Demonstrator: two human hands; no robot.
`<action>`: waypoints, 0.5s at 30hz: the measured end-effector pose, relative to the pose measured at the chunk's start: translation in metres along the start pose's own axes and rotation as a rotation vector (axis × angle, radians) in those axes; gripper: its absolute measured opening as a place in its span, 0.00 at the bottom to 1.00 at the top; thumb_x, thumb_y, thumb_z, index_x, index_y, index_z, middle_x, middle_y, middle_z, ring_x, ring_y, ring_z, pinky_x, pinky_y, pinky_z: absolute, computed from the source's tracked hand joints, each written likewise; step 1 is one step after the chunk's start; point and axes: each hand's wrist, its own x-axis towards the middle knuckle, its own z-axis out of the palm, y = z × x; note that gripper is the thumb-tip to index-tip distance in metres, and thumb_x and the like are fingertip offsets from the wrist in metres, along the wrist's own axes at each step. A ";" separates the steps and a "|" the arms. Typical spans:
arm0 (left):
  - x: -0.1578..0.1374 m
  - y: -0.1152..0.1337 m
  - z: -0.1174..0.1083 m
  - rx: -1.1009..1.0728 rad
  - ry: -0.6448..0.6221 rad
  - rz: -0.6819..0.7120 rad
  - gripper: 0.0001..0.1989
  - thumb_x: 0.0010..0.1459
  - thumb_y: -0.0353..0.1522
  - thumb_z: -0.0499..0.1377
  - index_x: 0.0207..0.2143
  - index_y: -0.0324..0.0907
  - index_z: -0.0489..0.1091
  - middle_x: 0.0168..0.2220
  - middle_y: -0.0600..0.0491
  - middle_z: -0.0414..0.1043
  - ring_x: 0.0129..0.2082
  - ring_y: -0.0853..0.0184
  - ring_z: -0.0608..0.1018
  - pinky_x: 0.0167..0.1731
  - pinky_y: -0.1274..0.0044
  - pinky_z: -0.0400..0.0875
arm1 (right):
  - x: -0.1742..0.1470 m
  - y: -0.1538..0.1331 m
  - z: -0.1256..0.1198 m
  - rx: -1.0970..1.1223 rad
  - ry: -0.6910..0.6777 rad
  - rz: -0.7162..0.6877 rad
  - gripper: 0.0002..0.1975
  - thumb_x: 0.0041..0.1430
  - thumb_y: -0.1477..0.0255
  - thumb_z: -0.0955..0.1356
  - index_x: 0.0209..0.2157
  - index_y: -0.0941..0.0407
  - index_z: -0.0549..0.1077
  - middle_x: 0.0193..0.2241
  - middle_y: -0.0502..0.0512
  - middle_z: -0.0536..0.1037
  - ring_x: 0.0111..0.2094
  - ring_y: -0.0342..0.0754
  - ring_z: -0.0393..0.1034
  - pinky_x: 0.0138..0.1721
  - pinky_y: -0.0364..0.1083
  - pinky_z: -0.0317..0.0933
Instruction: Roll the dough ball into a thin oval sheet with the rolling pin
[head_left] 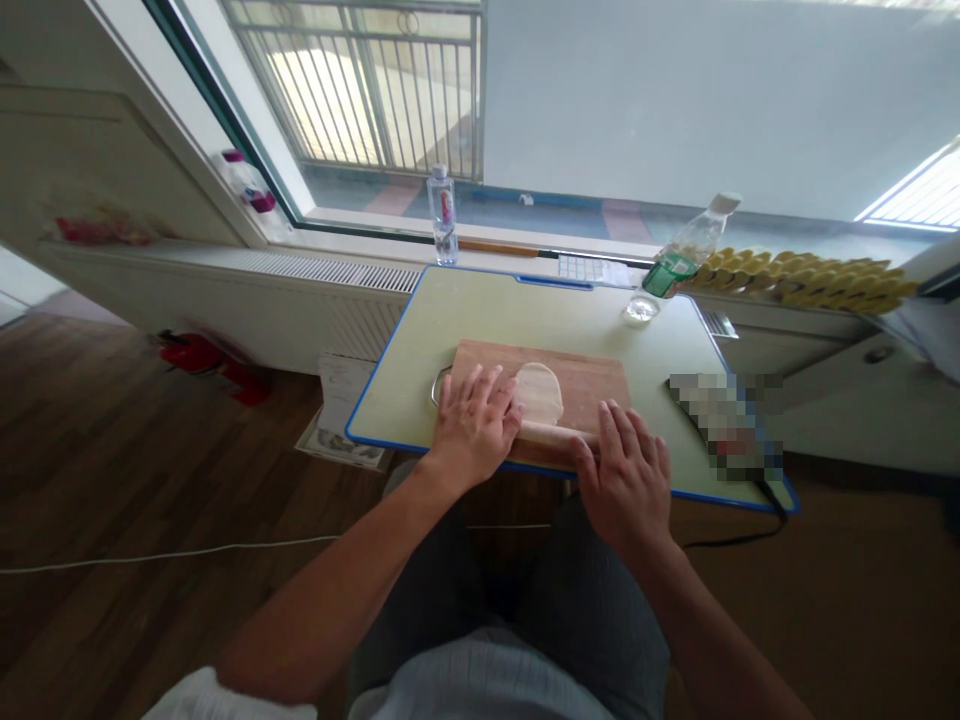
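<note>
A pale, flat round of dough [538, 393] lies on a wooden cutting board [596, 380] with a metal handle at its left end. A light wooden rolling pin [553, 434] lies crosswise at the near edge of the dough. My left hand [477, 425] rests palm down over the pin's left end, fingers stretched out toward the board, covering that end. At the other end, my right hand [626, 468] lies flat with fingers extended and thumb toward the pin. Both pin ends are hidden under my hands.
The board sits on a small blue-edged table [465, 300]. A green-labelled bottle [679, 260] and a blurred-out item [724, 425] with a black strap are on its right. Another bottle [442, 215] stands behind. A red fire extinguisher [214, 365] lies on the floor, left.
</note>
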 end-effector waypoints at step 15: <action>0.062 -0.005 0.009 0.007 0.002 -0.057 0.27 0.77 0.45 0.45 0.69 0.52 0.72 0.74 0.47 0.66 0.73 0.50 0.66 0.73 0.44 0.53 | 0.062 -0.001 0.015 0.038 0.003 0.089 0.30 0.78 0.56 0.56 0.66 0.56 0.75 0.69 0.62 0.73 0.72 0.65 0.57 0.72 0.75 0.40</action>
